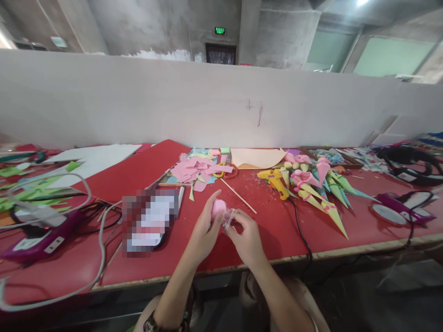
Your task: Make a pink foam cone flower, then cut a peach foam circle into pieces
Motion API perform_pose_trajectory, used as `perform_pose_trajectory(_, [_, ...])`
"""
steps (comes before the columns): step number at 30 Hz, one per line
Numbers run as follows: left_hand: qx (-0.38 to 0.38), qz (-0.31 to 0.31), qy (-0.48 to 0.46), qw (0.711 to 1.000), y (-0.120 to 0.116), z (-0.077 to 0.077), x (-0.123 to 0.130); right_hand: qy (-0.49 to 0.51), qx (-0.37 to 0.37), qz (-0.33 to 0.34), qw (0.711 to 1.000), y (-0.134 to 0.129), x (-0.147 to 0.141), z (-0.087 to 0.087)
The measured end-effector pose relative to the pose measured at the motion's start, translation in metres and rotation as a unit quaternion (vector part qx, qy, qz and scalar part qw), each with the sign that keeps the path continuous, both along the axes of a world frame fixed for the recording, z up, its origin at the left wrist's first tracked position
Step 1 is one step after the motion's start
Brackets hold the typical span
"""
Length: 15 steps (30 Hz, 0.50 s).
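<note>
Above the front of the red table, my left hand (206, 226) is closed around a small rounded pink piece (218, 208), perhaps rolled or folded paper. My right hand (246, 233) pinches a bit of clear plastic film (228, 218) right beside the pink piece; whether the two are joined I cannot tell. A thin wooden stick (238, 196) lies just beyond my hands. Behind it sits a heap of pink paper pieces (195, 169). Scissors with red and yellow handles (230, 171) lie next to that heap.
To the right lie a yellow glue gun (275, 180) with a black cord and several paper cones (325, 193). A blurred-out phone (152, 221) rests at left. Purple power strips (44, 237) with cables flank both sides. A white partition (155, 101) stands behind the red table (194, 249).
</note>
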<state>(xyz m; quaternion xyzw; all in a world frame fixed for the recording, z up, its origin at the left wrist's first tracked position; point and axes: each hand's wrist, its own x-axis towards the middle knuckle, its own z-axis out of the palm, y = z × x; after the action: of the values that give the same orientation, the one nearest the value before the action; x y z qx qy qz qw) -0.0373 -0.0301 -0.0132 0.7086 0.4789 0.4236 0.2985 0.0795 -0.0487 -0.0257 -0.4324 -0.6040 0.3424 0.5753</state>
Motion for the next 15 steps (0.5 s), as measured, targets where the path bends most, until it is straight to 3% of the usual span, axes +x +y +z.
perform_pose_trajectory(9, [0.015, -0.002, -0.011, 1.0, -0.0002, 0.0029, 0.0001, 0.071, -0.009, 0.023, 0.997, 0.0007, -0.0004, 0.0001])
perform_pose_trajectory(15, [0.04, 0.066, -0.044, 0.996, -0.0002, 0.0056, 0.0044, 0.16, -0.036, 0.041, 0.986, 0.0036, 0.0024, 0.0014])
